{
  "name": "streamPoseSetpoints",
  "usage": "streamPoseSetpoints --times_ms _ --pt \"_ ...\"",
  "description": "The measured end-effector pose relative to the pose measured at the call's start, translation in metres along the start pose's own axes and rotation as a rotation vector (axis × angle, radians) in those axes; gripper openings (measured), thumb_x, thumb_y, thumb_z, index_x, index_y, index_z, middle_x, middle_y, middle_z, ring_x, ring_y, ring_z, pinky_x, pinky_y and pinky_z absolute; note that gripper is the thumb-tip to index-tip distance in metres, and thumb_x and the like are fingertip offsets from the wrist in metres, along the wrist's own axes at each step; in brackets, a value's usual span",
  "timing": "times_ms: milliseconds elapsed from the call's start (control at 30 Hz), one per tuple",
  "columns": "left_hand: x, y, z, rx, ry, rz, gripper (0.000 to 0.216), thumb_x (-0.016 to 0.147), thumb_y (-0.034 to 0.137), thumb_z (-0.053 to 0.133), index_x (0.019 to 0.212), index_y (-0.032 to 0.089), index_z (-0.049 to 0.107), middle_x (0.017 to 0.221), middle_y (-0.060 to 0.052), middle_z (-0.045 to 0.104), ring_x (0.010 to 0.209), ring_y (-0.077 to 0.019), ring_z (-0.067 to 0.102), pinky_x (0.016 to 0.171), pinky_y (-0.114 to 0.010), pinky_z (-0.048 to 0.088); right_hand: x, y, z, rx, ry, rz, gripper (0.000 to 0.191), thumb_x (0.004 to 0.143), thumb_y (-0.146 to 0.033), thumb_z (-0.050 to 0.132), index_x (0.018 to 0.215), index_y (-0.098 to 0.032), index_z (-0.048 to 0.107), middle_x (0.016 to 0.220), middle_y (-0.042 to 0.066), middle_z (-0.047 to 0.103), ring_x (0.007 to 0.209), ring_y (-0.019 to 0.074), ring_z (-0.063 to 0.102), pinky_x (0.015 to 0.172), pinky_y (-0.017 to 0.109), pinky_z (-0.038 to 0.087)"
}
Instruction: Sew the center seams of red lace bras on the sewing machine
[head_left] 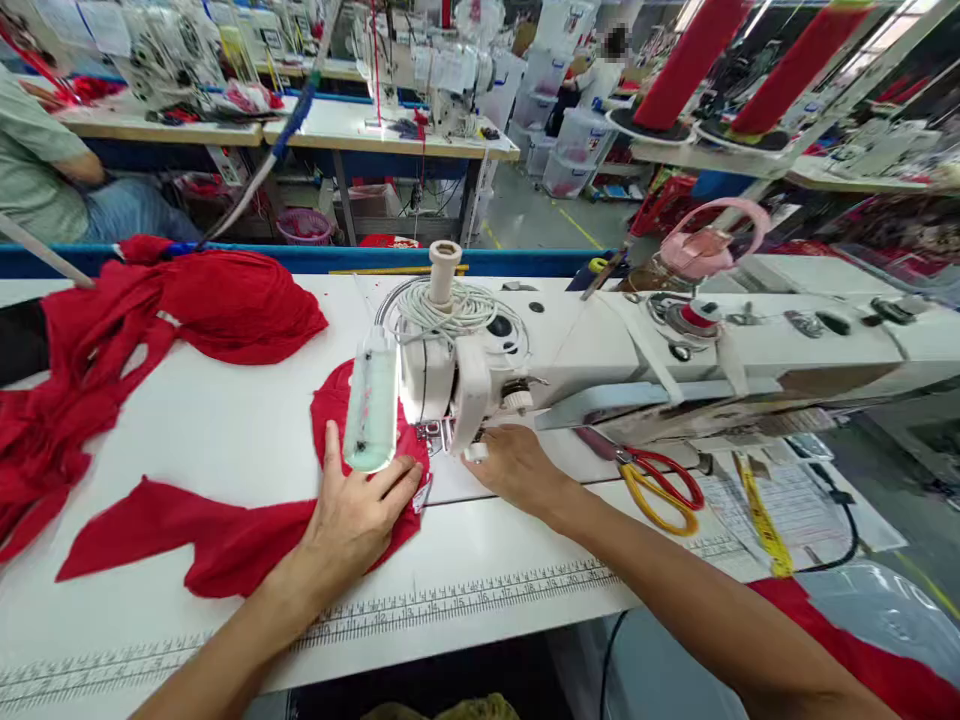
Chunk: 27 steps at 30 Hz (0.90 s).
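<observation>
My left hand (358,508) lies flat with fingers stretched out on a red fabric piece (225,530), pressing it to the white table just left of the needle. My right hand (514,468) rests on the machine bed right under the head of the white sewing machine (600,350), fingers reaching toward the presser foot (439,432); its fingertips are hidden by the machine head. The fabric runs under the foot and out behind it.
A heap of red fabric (150,320) lies at the left of the table (225,420). Scissors with red and yellow handles (660,485) and a yellow tape measure (761,515) lie on the right. Red thread cones (694,60) stand behind. Another person (45,170) sits at far left.
</observation>
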<state>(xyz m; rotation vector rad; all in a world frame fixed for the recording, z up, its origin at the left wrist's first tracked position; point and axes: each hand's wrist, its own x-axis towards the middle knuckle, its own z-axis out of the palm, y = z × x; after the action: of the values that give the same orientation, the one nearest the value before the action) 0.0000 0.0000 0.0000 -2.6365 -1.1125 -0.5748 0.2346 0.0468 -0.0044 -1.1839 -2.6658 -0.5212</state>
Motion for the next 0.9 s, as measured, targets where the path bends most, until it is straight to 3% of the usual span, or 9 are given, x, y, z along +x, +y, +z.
streamPoseSetpoints --times_ms 100,233,367,533,733,800,900 --pt "0.001 0.001 0.001 -0.009 0.009 -0.013 0.04 0.089 0.0 0.045 0.118 0.014 0.067 0.113 -0.008 0.074 0.106 -0.0349 0.063 0.1 -0.084 0.028 -0.003 -0.003 -0.011 0.022 0.026 -0.06 0.019 0.084 -0.001 0.058 0.089 -0.017 0.068 0.063 0.001 0.063 0.055 0.0136 0.058 0.05 0.027 0.031" --pt "0.002 0.002 0.0 -0.038 0.023 -0.042 0.037 0.091 0.003 0.048 0.118 0.017 0.068 0.112 -0.007 0.075 0.11 -0.0332 0.063 0.105 -0.077 0.032 0.006 -0.009 -0.02 0.127 0.023 -0.155 0.032 0.092 -0.003 0.053 0.114 -0.024 0.064 0.067 -0.003 0.062 0.059 0.0113 0.055 0.051 0.025 0.031" --pt "0.002 0.002 -0.001 -0.043 0.013 -0.051 0.037 0.091 0.002 0.048 0.118 0.018 0.068 0.114 -0.006 0.074 0.114 -0.0328 0.062 0.105 -0.073 0.034 0.017 -0.004 -0.023 0.223 -0.104 -0.15 0.031 0.092 -0.003 0.049 0.109 -0.025 0.063 0.063 -0.004 0.057 0.054 0.0107 0.048 0.049 0.027 0.022" --pt "0.001 0.001 -0.002 -0.02 0.014 -0.022 0.035 0.092 0.004 0.048 0.118 0.016 0.068 0.113 -0.007 0.074 0.107 -0.0329 0.064 0.104 -0.077 0.033 0.016 0.017 -0.033 0.312 -0.343 -0.19 0.023 0.084 -0.004 0.053 0.094 -0.02 0.065 0.071 0.002 0.062 0.055 0.0119 0.045 0.053 0.028 0.02" --pt "0.002 0.001 -0.003 -0.019 0.012 -0.019 0.035 0.092 0.003 0.047 0.117 0.017 0.068 0.112 -0.007 0.074 0.108 -0.033 0.064 0.104 -0.077 0.033 -0.002 0.034 -0.064 0.257 -0.595 -0.093 0.043 0.071 0.004 0.048 0.104 -0.022 0.061 0.069 0.0 0.062 0.051 0.0134 0.045 0.052 0.028 0.018" --pt "0.002 0.001 -0.003 -0.032 0.015 -0.017 0.037 0.091 0.002 0.046 0.117 0.016 0.068 0.112 -0.007 0.074 0.108 -0.0329 0.064 0.103 -0.075 0.035 -0.011 0.033 -0.076 0.382 -0.62 -0.12 0.039 0.074 0.003 0.05 0.102 -0.023 0.06 0.067 -0.002 0.062 0.053 0.0133 0.047 0.054 0.027 0.022" --pt "0.002 0.001 -0.003 -0.053 0.026 -0.029 0.038 0.091 0.002 0.044 0.117 0.016 0.069 0.111 -0.006 0.075 0.108 -0.0332 0.064 0.102 -0.075 0.037 -0.027 0.026 -0.095 0.785 -0.66 -0.189 0.024 0.085 -0.005 0.051 0.096 -0.023 0.061 0.071 -0.003 0.065 0.06 0.012 0.055 0.059 0.023 0.033"
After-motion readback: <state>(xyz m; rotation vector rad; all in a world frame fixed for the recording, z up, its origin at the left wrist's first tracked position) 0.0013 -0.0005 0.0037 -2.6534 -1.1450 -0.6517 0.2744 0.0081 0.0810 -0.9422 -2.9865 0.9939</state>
